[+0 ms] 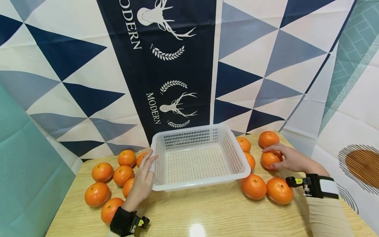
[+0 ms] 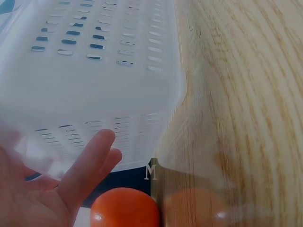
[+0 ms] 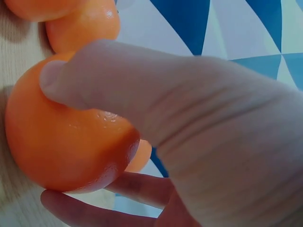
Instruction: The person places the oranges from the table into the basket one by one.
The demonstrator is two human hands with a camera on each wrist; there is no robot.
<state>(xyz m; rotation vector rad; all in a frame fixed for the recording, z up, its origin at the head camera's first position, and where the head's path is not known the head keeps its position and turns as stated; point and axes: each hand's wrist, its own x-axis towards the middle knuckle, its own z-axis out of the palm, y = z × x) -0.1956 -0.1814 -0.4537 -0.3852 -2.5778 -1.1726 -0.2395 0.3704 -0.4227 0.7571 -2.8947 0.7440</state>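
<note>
A white slotted plastic basket [image 1: 198,179] stands tilted slightly in the head view, its slotted floor bare. My left hand [image 1: 143,177] grips its left rim; in the left wrist view two straight fingers [image 2: 90,156] lie along the outer side wall. On the right, my right hand [image 1: 285,156] holds a mandarin orange [image 1: 270,160] from above. The right wrist view shows the thumb [image 3: 71,82] across the top of this mandarin orange [image 3: 61,142] and other fingers below it. It sits low over the wooden table, close to other mandarin oranges.
Several mandarin oranges [image 1: 97,194] lie left of the basket, around my left forearm. More, including one in front [image 1: 279,191] and one behind [image 1: 268,139], lie on the right. A patterned cloth [image 1: 177,72] hangs behind the wooden table [image 1: 177,214].
</note>
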